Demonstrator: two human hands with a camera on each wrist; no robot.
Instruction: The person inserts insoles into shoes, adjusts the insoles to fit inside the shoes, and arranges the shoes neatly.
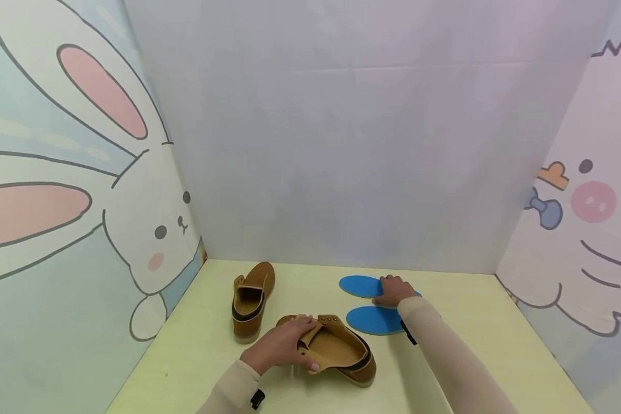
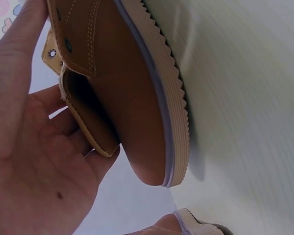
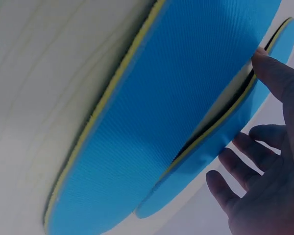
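My left hand (image 1: 282,345) grips the near shoe (image 1: 336,353) by its tongue, on the table (image 1: 476,322). My right hand (image 1: 393,290) lies flat, fingers relaxed, on the far insole (image 1: 359,286); the second insole (image 1: 375,320) is just beside it.

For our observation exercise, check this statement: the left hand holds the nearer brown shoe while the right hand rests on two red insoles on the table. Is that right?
Not quite: the two insoles are blue, not red, as the head view shows. The rest stands: the left hand holds the nearer brown shoe, and the right hand rests on the insoles on the table.
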